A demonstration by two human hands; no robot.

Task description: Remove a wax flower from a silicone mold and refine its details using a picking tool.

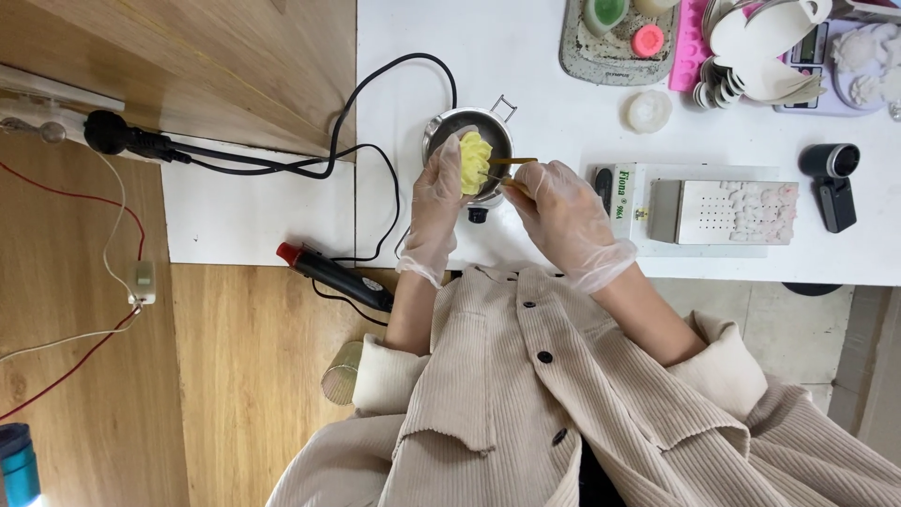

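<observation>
left hand (441,202): gloved, closed around a yellow flower-shaped piece (475,161), which is held up at the fingertips.
right hand (563,221): gloved, pinched on a thin wooden stick (511,161); the stick's tip is laid against the yellow piece.
yellow piece: held directly over the small metal pot (469,131), clear of the table; contact with the pot rim cannot be told.
pot: just beyond both hands on the white table (526,84); a small black knob is seen beneath it.
right of the right hand: flat white base with a perforated metal box (723,211) on it, whitish flakes lying on top.
far beyond the right hand: grey tray (615,47) with green and pink pieces, a white round disc (648,111), stacked white cups (751,56).
left of the left hand: black cable (366,122), black tool with a red tip (328,272) at the table edge.
progress (judged): the piece is already formed and out of any mould; it is being worked with the stick. How much trimming is left cannot be told.
</observation>
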